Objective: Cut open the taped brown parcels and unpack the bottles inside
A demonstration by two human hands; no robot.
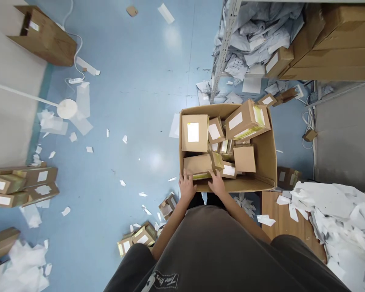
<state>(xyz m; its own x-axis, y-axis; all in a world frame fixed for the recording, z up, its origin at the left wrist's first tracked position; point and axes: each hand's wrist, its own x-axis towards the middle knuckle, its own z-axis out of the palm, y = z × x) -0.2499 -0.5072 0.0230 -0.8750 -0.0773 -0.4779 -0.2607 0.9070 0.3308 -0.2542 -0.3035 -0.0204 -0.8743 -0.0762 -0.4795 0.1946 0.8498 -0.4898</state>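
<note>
The left hand (187, 185) and right hand (217, 183) lie over the near edge of a large, open, brown cardboard carton (265, 162), fingers spread; a brown, oblong cardboard box (197, 164) lies inside, near left, just beyond them; whether either hand grips it, I cannot tell.

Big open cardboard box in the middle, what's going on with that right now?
A person in a dark shirt stands at the large open box, with the left hand and right hand at its near edge, beside a small carton inside. Whether they hold it or just rest there is hard to tell. Other cartons fill much of the box, and paper scraps litter the blue floor.
</note>
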